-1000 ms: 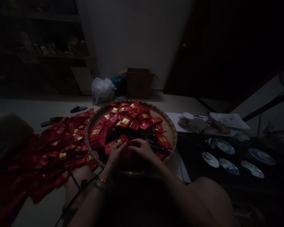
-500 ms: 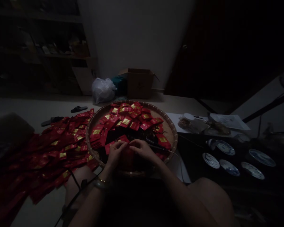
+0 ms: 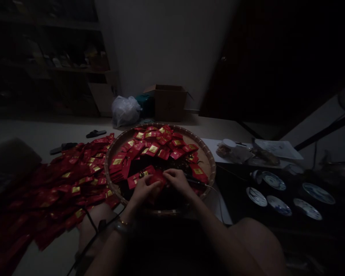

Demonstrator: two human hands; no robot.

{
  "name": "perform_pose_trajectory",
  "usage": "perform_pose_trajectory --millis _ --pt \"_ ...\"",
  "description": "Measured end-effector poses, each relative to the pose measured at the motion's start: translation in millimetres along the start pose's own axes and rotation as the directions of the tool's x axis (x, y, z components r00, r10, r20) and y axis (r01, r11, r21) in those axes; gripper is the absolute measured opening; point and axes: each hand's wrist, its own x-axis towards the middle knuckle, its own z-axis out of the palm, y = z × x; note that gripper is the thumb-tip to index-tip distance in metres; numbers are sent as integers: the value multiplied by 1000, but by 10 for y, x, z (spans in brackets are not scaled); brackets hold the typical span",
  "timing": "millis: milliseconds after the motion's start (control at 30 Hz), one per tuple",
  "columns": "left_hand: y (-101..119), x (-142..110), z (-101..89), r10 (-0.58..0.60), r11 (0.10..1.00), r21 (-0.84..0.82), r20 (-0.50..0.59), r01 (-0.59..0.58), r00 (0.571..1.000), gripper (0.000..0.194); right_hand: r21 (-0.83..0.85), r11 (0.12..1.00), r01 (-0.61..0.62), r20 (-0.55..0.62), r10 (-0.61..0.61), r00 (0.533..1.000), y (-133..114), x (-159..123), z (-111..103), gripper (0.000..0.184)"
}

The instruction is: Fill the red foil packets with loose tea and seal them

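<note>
A red sachet [image 3: 158, 178] is pinched between my left hand [image 3: 143, 190] and right hand [image 3: 177, 181], fingers curled onto it. My hands are over a round woven bamboo tray [image 3: 161, 125] heaped with gold-labelled red sachets [image 3: 152, 150]. To the left of my hands, more red sachets [image 3: 74, 168] spread across a pale surface [image 3: 46, 132]; to the right, blue-and-white saucers [image 3: 273, 181] lie on a dark tabletop [image 3: 232, 199].

Left hand [image 3: 143, 191], right hand [image 3: 178, 182], both on a red sachet [image 3: 158, 178], over a woven tray [image 3: 161, 125]
</note>
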Motion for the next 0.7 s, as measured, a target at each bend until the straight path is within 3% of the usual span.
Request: perform_pose_trajectory --millis 67,167,333,467,533,600,633,700 --pt "-34 3 3 -57 998 -22 47 58 997 34 67 998 9 -41 -7 999 -1 19 -20 39" --pt "-74 15 1 -81 993 -86 34 83 996 35 106 994 -27 15 26 1000 39 -5 11 59" --pt "-75 36 -12 -61 996 -56 34 63 998 35 123 987 -100 57 93 994 174 -38 95 35" --pt "-112 74 -17 -91 993 -83 -78 85 993 34 154 985 -81 -76 93 993 64 243 -54 32" --pt "-143 91 -26 -127 986 -120 -123 112 984 37 230 973 0 -186 43 982 -117 497 -220 29" --pt "-160 99 -51 -116 990 -97 -168 101 979 37 346 926 155 -361 -21 932 -322 748 -403 25" --pt "-158 101 -72 -77 997 -38 -198 71 977 35 390 902 187 -403 -15 915 -405 846 -483 22" --pt "-129 108 -132 71 976 218 -240 -17 968 28 426 893 143 -358 21 933 -481 942 -580 19"
